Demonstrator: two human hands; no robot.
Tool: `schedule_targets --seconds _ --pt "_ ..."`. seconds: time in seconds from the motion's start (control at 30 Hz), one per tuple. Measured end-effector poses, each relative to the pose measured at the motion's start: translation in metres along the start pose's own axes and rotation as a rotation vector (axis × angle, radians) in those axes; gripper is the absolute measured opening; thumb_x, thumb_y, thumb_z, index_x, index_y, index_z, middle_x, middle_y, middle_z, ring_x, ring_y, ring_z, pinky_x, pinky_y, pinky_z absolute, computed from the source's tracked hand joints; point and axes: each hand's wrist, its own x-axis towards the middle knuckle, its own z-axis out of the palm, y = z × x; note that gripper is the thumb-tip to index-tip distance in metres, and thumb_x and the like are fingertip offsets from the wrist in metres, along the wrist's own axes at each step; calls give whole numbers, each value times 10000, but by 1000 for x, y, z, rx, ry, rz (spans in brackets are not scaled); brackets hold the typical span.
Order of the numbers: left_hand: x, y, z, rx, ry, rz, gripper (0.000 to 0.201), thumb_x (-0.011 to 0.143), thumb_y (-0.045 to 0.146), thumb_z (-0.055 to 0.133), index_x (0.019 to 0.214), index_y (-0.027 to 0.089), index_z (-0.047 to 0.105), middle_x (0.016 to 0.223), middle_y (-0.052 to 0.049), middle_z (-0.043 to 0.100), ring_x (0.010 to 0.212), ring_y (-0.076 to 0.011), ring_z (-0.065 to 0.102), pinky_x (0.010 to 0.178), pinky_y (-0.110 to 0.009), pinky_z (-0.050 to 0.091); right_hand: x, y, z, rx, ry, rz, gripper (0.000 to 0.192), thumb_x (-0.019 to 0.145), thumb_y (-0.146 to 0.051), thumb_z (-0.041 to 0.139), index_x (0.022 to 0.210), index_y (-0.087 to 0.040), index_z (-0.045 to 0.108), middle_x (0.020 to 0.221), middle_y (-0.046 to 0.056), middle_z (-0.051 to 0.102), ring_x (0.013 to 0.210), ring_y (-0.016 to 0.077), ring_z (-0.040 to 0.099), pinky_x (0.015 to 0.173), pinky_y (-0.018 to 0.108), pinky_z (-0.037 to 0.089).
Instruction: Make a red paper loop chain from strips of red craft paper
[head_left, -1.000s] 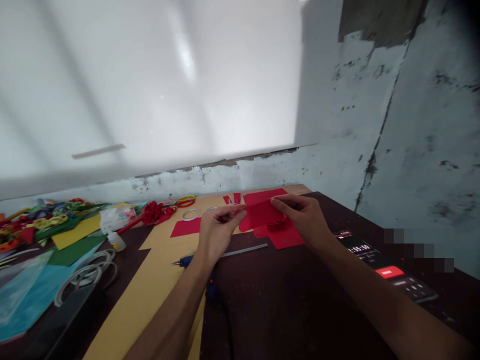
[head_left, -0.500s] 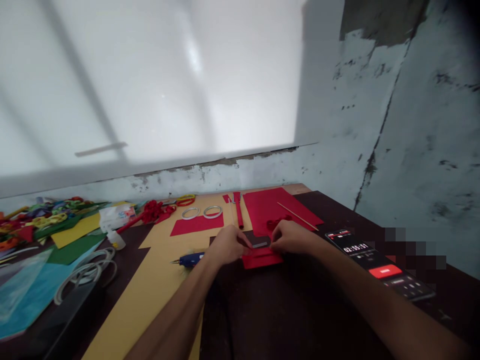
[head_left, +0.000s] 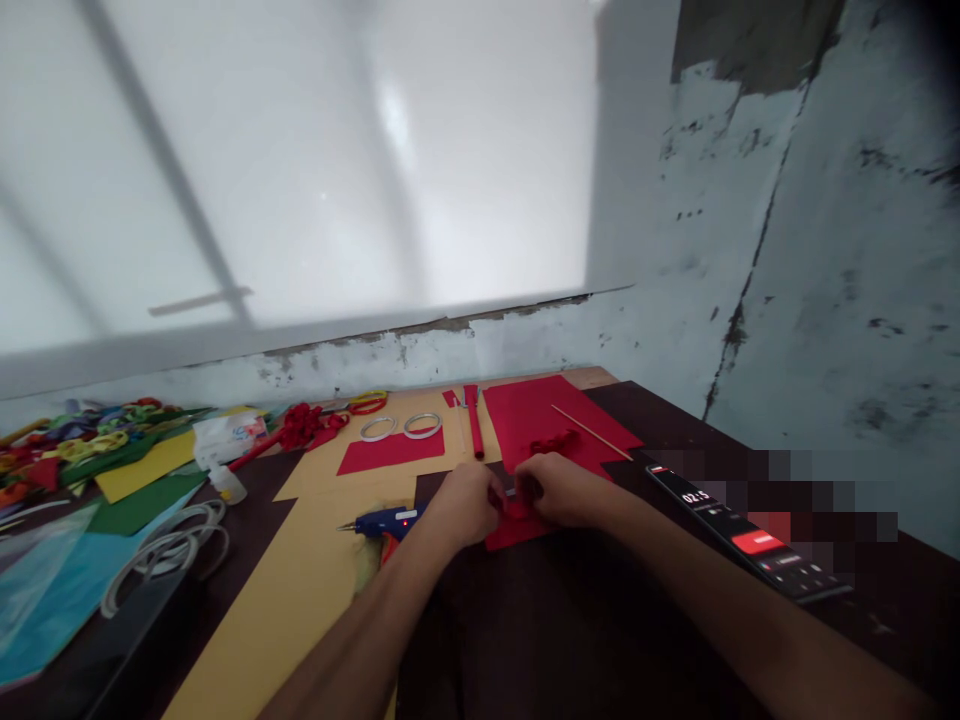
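Pinching with both hands, I hold a small piece of red paper (head_left: 511, 528) flat on the dark table (head_left: 600, 620) right in front of me. My left hand (head_left: 466, 503) curls its fingers (head_left: 491, 497) down onto the paper's left part, and my right hand (head_left: 559, 490) does the same on its right part, so the fingertips of the two hands nearly meet over the middle. A thin grey strip (head_left: 511, 492) shows in the narrow gap between them; I cannot tell whether it is a ruler or a fold. Just left of my left hand lies a blue glue gun (head_left: 384, 521) with a small red light, resting on a large tan sheet (head_left: 315, 560). Beyond my hands, farther from me, a big red sheet (head_left: 547, 415) lies flat with a thin wooden stick (head_left: 592, 432) across it and a small red curl (head_left: 553, 441) near its front edge. A rolled red tube (head_left: 475, 430) lies beside that sheet, and a red rectangle (head_left: 390, 450) sits left of the tube. Two tape rings (head_left: 401, 427) lie side by side just behind the rectangle. To my right, a phone (head_left: 742, 540) rests on the table, screen lit, well apart from my hands. At the far left are coloured papers (head_left: 82, 450) in a heap and a small white bottle (head_left: 226, 485).
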Motion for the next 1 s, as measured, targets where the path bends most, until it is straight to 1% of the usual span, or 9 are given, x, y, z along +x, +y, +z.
schedule_targets --seconds 0.1,0.2,0.3,0.4,0.5,0.63,0.8,0.9,1.0 --pt "0 4 3 13 -25 12 282 605 26 578 713 203 769 657 -65 723 616 -187 641 554 -247 434 -1 -2 2 7 -16 -37 285 632 4 543 768 -174 720 754 45 732 710 153 655 581 201 395" --pt "0 6 3 72 -56 3 210 666 102 588 739 185 766 689 -74 727 626 -182 635 573 -254 436 -2 -1 1 -16 4 -66 242 651 -35 562 765 -172 727 754 50 734 706 159 650 590 212 393" --pt "0 7 3 94 -82 -23 172 717 198 593 753 172 759 697 -73 721 628 -173 622 564 -251 418 -3 0 0 -35 6 -96 176 678 -105 597 777 -168 727 752 49 731 688 157 643 568 215 378" --pt "1 7 2 97 -82 -21 170 726 207 587 740 163 751 683 -65 711 618 -163 608 559 -248 401 -3 2 -1 -26 -18 -104 114 707 -202 649 782 -162 725 745 52 726 683 160 639 554 219 369" --pt "2 7 2 95 -86 -33 186 761 243 588 747 161 754 690 -67 713 620 -161 605 582 -252 413 -2 2 -2 -20 -16 -95 127 733 -261 663 771 -159 727 745 57 727 693 164 641 570 226 375" --pt "3 7 2 105 -104 -49 166 747 237 618 783 164 763 731 -75 727 660 -169 625 612 -254 434 -1 0 -1 0 -26 -50 114 698 -198 658 770 -153 733 735 55 724 695 165 640 564 224 380" --pt "4 4 1 68 -131 -53 168 709 215 650 817 164 769 762 -77 736 691 -180 644 627 -258 455 1 1 -2 98 -88 13 180 655 -138 663 813 -152 747 771 56 732 710 162 650 571 210 413" --pt "4 -2 1 35 -158 -38 202 689 157 629 833 167 771 780 -65 741 705 -173 653 617 -241 458 2 3 -3 128 -107 29 205 644 -129 673 827 -154 760 784 58 736 724 169 655 581 211 430" --pt "4 -8 -1 -3 -191 -12 263 673 99 591 842 178 776 795 -46 746 713 -156 655 614 -217 459 1 5 -8 152 -142 53 222 638 -105 660 824 -148 774 754 56 736 706 171 657 568 212 430"
